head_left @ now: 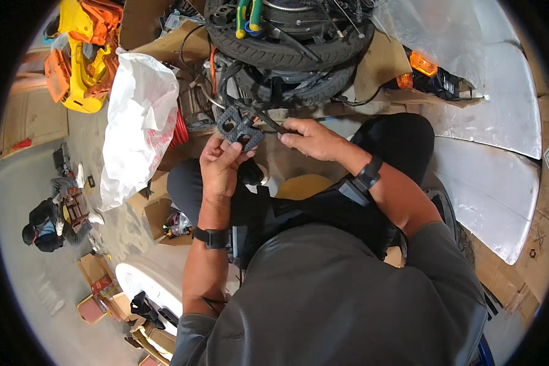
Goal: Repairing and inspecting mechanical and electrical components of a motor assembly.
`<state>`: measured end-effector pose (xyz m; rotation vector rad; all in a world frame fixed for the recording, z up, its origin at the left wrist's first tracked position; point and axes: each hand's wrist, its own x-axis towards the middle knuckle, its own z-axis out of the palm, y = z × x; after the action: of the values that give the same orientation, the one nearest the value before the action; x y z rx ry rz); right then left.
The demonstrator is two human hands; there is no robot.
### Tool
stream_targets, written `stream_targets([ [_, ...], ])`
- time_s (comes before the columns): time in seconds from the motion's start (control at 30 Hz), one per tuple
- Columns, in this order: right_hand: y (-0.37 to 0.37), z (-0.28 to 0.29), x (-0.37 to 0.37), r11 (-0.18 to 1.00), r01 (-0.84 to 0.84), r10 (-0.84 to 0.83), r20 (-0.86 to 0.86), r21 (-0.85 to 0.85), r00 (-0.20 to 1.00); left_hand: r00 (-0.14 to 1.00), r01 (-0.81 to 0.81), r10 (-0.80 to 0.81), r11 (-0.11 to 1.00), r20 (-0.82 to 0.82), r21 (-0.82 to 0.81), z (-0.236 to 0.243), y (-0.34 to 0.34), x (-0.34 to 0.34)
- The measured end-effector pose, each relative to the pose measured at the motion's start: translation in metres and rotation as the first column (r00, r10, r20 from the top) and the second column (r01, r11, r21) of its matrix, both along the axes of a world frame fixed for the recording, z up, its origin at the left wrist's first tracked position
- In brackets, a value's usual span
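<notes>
A black, textured pedal with square openings is gripped between the thumb and fingers of my left hand. My right hand is closed round the end of a dark bar, whose other end reaches up behind the pedal. Whether bar and pedal are joined, I cannot tell. Just beyond both hands, a stack of black tyres carries loose cables and metal parts. Pliers with green and yellow handles lie on top of the stack.
A white plastic bag hangs to the left, near yellow and orange plastic panels. Orange lamps lie in an opened carton on the right, beside white wrapped slabs. Another person sits far left.
</notes>
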<state>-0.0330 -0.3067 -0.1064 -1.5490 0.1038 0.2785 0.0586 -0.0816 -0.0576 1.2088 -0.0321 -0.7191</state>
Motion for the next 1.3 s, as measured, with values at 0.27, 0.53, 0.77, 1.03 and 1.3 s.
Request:
stream_targets([
  [0.27,-0.009,0.009,0.002,0.997,0.012,-0.009,0.033,-0.073,0.999,1.0,0.012,-0.012,1.0,0.0,0.001,0.003,-0.011,0.001],
  [0.53,-0.017,0.01,0.001,0.996,0.085,-0.086,0.033,0.033,0.996,0.997,-0.052,0.046,0.992,0.056,0.111,0.004,-0.027,-0.005],
  [0.77,-0.034,0.024,0.003,0.912,0.262,-0.245,-0.091,0.316,0.965,0.993,0.114,-0.115,0.985,0.002,0.129,0.004,-0.024,-0.011],
  [1.03,-0.068,0.077,0.034,0.924,0.371,-0.382,0.181,0.093,0.906,0.976,0.212,-0.217,0.952,0.0,0.221,0.008,-0.036,-0.004],
  [1.3,-0.09,0.092,0.073,0.872,0.489,-0.472,0.315,0.026,0.824,0.966,0.168,-0.215,0.945,0.145,0.28,0.012,-0.075,0.016],
])
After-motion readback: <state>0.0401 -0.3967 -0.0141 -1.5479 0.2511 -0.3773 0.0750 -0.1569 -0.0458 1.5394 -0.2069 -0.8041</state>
